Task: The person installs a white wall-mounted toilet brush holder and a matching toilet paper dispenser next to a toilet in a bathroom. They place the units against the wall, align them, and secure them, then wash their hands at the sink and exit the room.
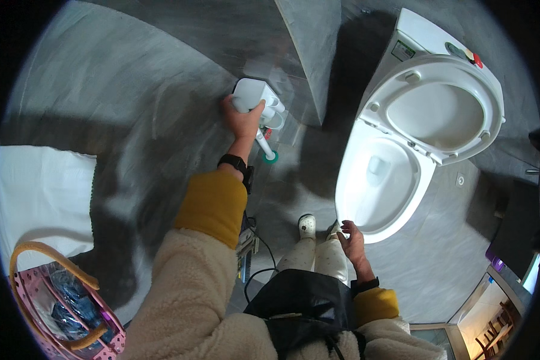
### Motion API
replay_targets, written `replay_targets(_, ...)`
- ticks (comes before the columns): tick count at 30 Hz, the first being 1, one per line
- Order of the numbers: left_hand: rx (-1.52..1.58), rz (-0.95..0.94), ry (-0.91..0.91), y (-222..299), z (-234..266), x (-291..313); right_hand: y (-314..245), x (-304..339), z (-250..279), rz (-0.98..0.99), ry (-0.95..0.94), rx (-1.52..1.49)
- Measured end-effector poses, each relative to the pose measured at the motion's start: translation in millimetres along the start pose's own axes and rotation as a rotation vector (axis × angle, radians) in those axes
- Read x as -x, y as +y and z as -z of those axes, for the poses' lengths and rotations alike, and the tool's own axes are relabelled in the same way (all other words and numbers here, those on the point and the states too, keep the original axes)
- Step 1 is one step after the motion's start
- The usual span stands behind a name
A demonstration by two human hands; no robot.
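My left hand (244, 122) reaches up to a white plastic holder (251, 90) against the grey wall. Its thumb and fingers close round the holder's near side, where a rounded white part shows between them. White cups or rings (273, 117) stick out to the right of the thumb. Below hangs a white tube-shaped handle (264, 144) with a green round end. My right hand (353, 243) hangs low beside the front rim of the white toilet (375, 231), fingers loosely bent and apart, nothing visible in them. Whether it touches the rim I cannot tell.
The toilet's seat and lid (441, 114) are raised. A pink basket (111, 345) with a tan handle holds plastic-wrapped things at lower left, near a white cloth or sheet (48, 198). A black cable (261, 271) runs by my legs. A floor drain (460, 179) lies right of the toilet.
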State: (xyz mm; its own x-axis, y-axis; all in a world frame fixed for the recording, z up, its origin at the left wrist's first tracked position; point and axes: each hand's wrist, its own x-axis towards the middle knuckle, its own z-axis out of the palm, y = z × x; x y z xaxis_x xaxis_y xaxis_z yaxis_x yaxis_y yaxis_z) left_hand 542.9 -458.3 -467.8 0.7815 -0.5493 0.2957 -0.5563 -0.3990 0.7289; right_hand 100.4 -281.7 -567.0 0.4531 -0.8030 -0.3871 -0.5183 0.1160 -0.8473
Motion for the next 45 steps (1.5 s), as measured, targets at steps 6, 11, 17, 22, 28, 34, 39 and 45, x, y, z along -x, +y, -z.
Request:
replay_targets(6,0.137,-0.031,-0.123,19,22,60,-28,-6,-11,-0.045,-0.013,0.009)
replay_targets(11,0.208,-0.186,-0.355,16,58,184,-91,-12,-13,0.158,0.085,0.069)
replay_targets(17,0.162,0.019,-0.625,37,94,283,-149,-22,3,0.373,0.124,0.222)
replay_targets(22,0.181,0.022,-0.656,54,107,293,-146,-14,2,0.405,0.122,0.176)
replay_targets(28,0.173,-0.084,-0.683,65,113,290,-136,-8,-3,0.403,0.248,0.154)
replay_targets(34,0.184,-0.184,-0.665,85,116,286,-152,-2,16,0.443,0.316,0.126)
replay_targets(39,0.144,-0.152,-0.661,106,120,286,-164,1,28,0.450,0.356,0.156)
replay_targets(45,0.115,-0.124,-0.672,116,122,291,-160,5,34,0.465,0.364,0.127)
